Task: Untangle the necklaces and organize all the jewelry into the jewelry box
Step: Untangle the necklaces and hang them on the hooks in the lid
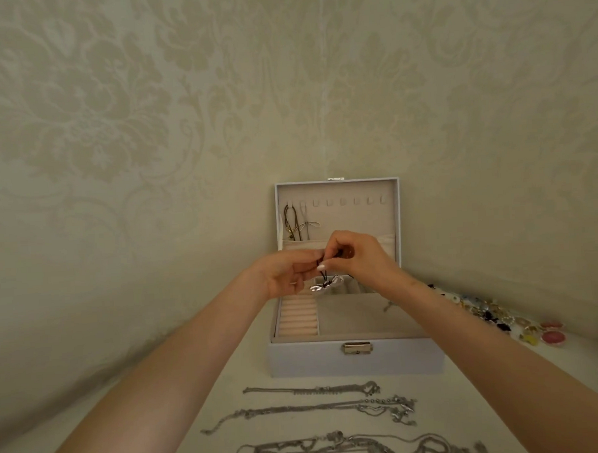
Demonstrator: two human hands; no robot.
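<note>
Hold thin black cord necklace with silver pendant (324, 280) pinched taut between left grip (286, 276) and right grip (355, 256), then loop over a free peg (329, 202) in pale grey jewellery box lid (359, 222)

Nothing legible for you here: no text, brand or number on the jewelry box (356, 364), its clasp (357, 348), or the wall (149, 130).

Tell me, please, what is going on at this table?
A person is working on a dark cord necklace with a shiny silver pendant, pinching its cord with the left hand and right hand above the open pale grey jewelry box. Two thin necklaces hang from hooks in the lid. Rows of silver chain necklaces lie in front of the box, and a heap of colourful small jewelry sits to its right.
</note>
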